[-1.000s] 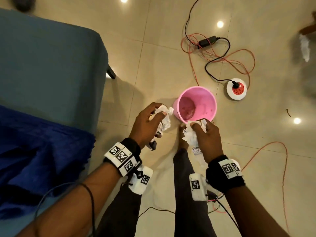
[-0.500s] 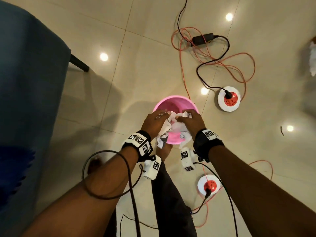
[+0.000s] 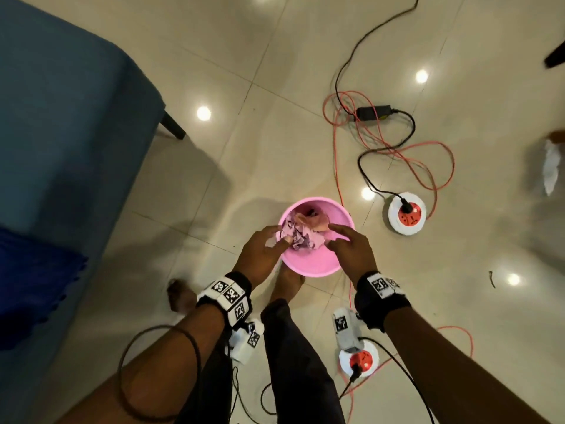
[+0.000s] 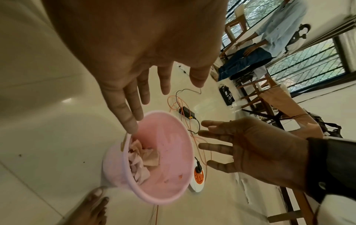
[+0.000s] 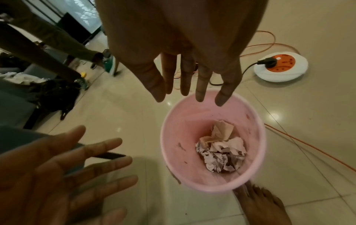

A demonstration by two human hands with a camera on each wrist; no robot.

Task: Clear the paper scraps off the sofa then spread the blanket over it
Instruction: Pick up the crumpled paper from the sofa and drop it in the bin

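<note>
A pink bin [image 3: 315, 266] stands on the tiled floor by my bare feet. Crumpled paper scraps [image 3: 301, 237] lie inside it, seen clearly in the right wrist view [image 5: 221, 152] and against the near wall in the left wrist view [image 4: 142, 158]. My left hand [image 3: 263, 255] hovers over the bin's left rim, fingers straight and empty [image 4: 150, 76]. Over the right rim my right hand [image 3: 348, 252] is spread open too, holding nothing [image 5: 192, 76]. The blue-grey sofa [image 3: 61, 117] fills the left side, with the dark blue blanket [image 3: 30, 286] bunched on it.
Orange and black cables [image 3: 397, 148] loop over the floor behind the bin, with a power adapter [image 3: 374, 113] and two round white-and-orange sockets [image 3: 406, 217] [image 3: 359, 361]. A dark sofa leg [image 3: 172, 127] stands left of the bin. A seated person [image 4: 269, 38] and wooden chairs lie further off.
Both hands carried crumpled paper over the pink bin, then opened and let it go. The scraps now lie inside the bin.
</note>
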